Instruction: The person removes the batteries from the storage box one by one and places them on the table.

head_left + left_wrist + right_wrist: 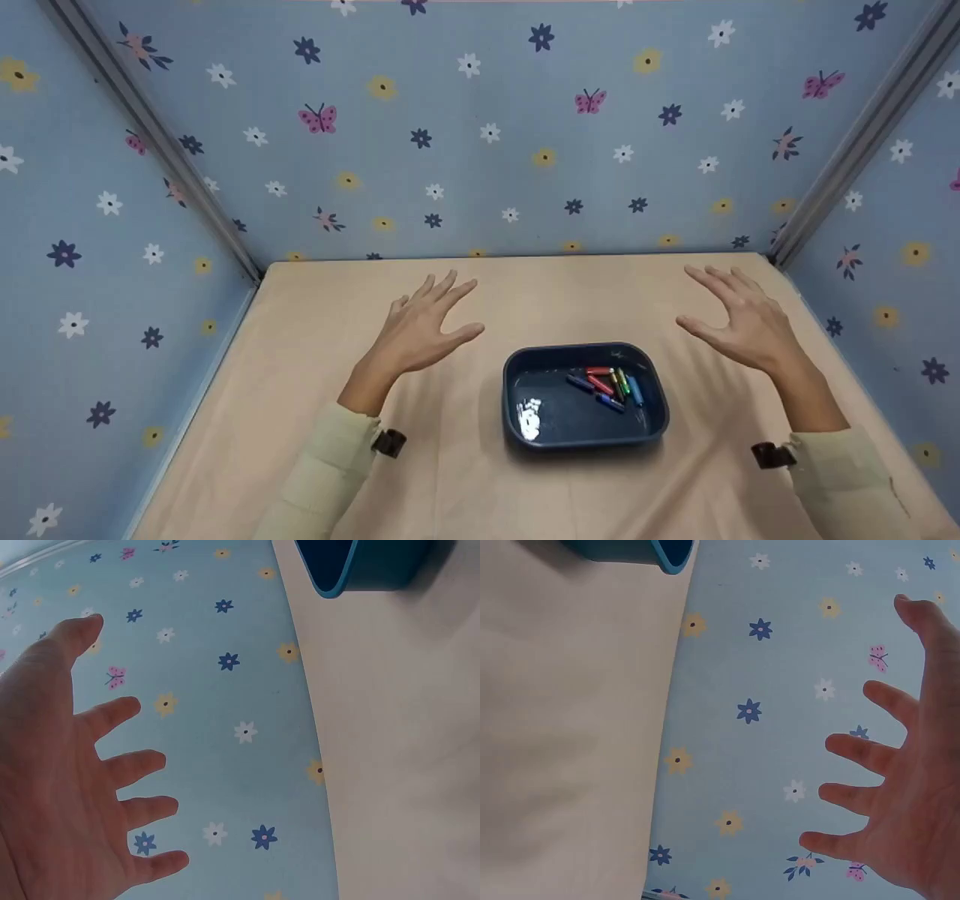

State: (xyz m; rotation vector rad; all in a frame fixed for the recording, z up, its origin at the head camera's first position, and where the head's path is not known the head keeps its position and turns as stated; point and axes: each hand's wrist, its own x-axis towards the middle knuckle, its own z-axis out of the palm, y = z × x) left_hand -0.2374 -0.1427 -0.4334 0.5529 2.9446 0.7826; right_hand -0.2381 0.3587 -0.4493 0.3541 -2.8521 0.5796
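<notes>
A dark blue rectangular tray (540, 442) stands on the table. Lying in its right half are several small, shiny cylinders in red, blue, green and gold, like short crayons or batteries (609, 403); their exact kind is too small to tell. My left hand (420, 330) hovers to the left of the tray, fingers spread and holding nothing. On the other side, my right hand (750, 322) is raised in the same way, touching nothing. Each wrist view shows a bare palm with fingers apart, plus one corner of the tray (375, 570) at the top.
A pale cloth covers the table (315, 450), with folds at the front right. Blue flowered panels (510, 97) enclose the back and both sides, with grey posts (847, 142) at the corners. A small black device (390, 442) sits at each wrist.
</notes>
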